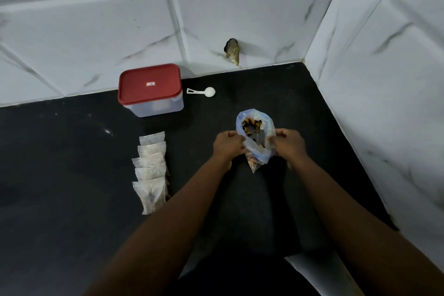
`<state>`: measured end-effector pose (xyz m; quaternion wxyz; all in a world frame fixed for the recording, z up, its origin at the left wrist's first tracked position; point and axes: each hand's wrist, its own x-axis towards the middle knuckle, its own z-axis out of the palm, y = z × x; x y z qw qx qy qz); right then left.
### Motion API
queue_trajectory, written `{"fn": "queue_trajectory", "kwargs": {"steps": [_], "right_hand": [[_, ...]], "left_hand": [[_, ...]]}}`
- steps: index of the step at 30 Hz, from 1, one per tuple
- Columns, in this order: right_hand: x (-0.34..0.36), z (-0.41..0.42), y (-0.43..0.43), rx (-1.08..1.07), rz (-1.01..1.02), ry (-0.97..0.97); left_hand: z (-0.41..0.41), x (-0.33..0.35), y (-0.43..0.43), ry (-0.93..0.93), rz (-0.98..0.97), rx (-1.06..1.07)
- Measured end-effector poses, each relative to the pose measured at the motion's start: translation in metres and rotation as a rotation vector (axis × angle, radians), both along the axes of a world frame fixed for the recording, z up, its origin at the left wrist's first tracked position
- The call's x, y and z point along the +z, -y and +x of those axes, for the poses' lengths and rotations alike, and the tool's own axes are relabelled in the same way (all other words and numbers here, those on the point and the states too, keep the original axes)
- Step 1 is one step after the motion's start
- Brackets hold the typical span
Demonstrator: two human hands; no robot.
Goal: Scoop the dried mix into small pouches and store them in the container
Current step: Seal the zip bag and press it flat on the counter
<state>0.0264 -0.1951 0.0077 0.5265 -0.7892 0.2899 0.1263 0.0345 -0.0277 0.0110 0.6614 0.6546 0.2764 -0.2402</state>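
Firstly, white tiled wall (96, 19), grey-veined, behind the table and along its right side. Black table (60, 163), bearing everything listed below.

Clear rectangular container (158, 108), rear left, near the wall, closed with a red lid (149, 84); contents not discernible.

Row of small clear pouches (151, 170), overlapping, laid front to back on the left, nearer than the container and apart from it; pale filling inside.

Clear plastic bag (263, 154), bluish at the rim, centre right, mouth pulled wide; dried mix (251, 125) in brown and orange pieces inside. Resting on the table or lifted off it: cannot tell.

Person's left hand (228, 144), at the bag's left side, fingers (236, 136) curled and pinching the rim.

Person's right hand (289, 143), at the bag's right side, fingers (278, 134) curled and pinching the opposite rim.

White scoop (204, 92), lying on the table just right of the container, bowl to the right, beyond the bag, touched by neither hand.

Dark ragged hole (232, 51), low in the wall, above and right of the scoop.
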Motion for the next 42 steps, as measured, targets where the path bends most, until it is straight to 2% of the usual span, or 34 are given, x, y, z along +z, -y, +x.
{"fn": "queue_trajectory", "kwargs": {"steps": [10, 16, 19, 23, 27, 33, 37, 39, 42], "right_hand": [[-0.002, -0.018, -0.051, 0.159, 0.056, 0.042], [0.001, -0.030, -0.087, 0.201, 0.093, 0.050], [0.006, -0.033, -0.091, 0.212, 0.030, 0.088], [0.010, -0.034, -0.098, 0.248, -0.160, 0.159], [0.014, -0.036, -0.103, 0.198, -0.169, 0.159], [0.015, -0.033, -0.109, 0.123, -0.022, -0.008], [0.020, -0.032, -0.111, 0.078, 0.097, -0.085], [0.020, -0.032, -0.111, 0.045, 0.167, -0.088], [0.024, -0.034, -0.112, 0.011, 0.384, -0.142]], "left_hand": [[-0.035, -0.010, -0.063, -0.005, 0.050, 0.088], [-0.053, -0.011, -0.095, -0.024, -0.042, 0.238], [-0.056, -0.009, -0.102, -0.019, -0.071, 0.256], [-0.059, -0.004, -0.112, -0.006, -0.024, 0.242], [-0.060, 0.001, -0.117, -0.005, -0.058, 0.254], [-0.056, 0.004, -0.126, 0.030, 0.202, 0.127], [-0.058, 0.008, -0.132, 0.212, 0.498, -0.065], [-0.059, 0.011, -0.134, 0.234, 0.560, -0.126], [-0.058, 0.011, -0.135, 0.190, 0.573, -0.173]]}}
